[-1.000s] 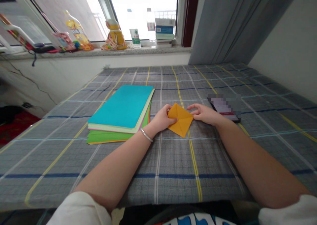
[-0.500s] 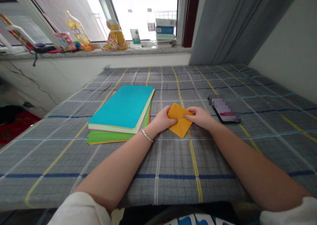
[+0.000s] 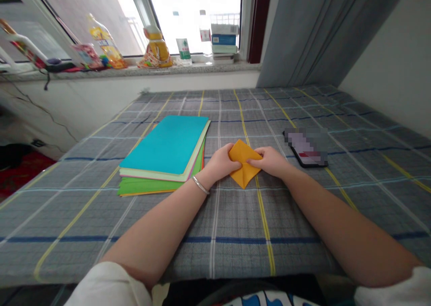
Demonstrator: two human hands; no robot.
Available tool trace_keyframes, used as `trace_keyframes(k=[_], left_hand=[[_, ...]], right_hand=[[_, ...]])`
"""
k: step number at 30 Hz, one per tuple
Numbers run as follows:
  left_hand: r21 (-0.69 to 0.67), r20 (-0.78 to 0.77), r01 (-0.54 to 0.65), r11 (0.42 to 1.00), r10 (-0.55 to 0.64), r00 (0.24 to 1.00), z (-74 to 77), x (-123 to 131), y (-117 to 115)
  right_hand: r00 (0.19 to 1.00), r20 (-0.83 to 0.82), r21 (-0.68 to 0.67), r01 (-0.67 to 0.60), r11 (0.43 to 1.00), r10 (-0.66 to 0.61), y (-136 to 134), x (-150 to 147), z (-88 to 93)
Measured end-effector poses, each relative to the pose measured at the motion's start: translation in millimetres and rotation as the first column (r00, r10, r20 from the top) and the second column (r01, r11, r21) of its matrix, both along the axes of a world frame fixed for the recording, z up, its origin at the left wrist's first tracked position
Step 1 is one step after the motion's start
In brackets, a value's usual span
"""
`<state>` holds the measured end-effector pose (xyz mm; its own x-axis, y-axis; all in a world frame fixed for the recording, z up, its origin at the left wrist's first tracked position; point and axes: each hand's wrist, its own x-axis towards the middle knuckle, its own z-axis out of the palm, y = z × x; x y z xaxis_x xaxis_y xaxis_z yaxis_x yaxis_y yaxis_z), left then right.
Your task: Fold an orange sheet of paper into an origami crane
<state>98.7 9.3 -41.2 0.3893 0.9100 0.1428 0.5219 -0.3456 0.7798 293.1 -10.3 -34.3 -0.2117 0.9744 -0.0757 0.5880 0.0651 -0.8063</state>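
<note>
A folded orange sheet of paper (image 3: 244, 176), diamond-shaped with creases crossing at its middle, is held between both hands just over the checked cloth. My left hand (image 3: 222, 161) grips its left corner, thumb on top near the centre and fingers tucked behind. On the opposite corner, my right hand (image 3: 270, 161) pinches the paper the same way, its thumb pressing close to the centre. The fingers behind the paper are partly hidden. Left of my left hand lies a stack of coloured paper (image 3: 168, 144), turquoise on top with pale and green sheets beneath.
A phone (image 3: 307, 148) lies right of my right hand, its screen blurred out. Grey checked cloth (image 3: 235, 256) covers the surface. Along the windowsill stand a yellow bottle (image 3: 106, 43), a green-and-white tube (image 3: 183, 51) and stacked boxes (image 3: 224, 41). A grey curtain (image 3: 303, 32) hangs at the right.
Both thumbs have come closer together at the paper's middle. The orange paper now bends along its centre crease, and its lower tip has shifted slightly left.
</note>
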Motion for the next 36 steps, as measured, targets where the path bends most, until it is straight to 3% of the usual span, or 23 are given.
trace_keyframes(k=[9,19,27,36], left_hand=[[-0.05,-0.107,0.108,0.993,-0.113,0.988,1.6,-10,6],[-0.09,-0.111,0.083,0.992,-0.093,0.989,9.4,-13,7],[-0.137,-0.067,0.076,0.988,-0.086,0.994,6.8,-18,10],[-0.297,0.161,0.129,0.946,-0.083,0.983,-1.1,-21,18]], right_hand=[[0.996,-0.083,-0.098,-0.024,0.995,0.015,2,8,-2.7],[0.989,-0.146,-0.077,0.004,0.997,-0.015,6,15,-4.4],[0.964,-0.255,-0.121,0.04,0.992,-0.07,8,19,-7.0],[0.94,-0.318,-0.157,0.075,0.985,-0.122,11,24,-9.0]])
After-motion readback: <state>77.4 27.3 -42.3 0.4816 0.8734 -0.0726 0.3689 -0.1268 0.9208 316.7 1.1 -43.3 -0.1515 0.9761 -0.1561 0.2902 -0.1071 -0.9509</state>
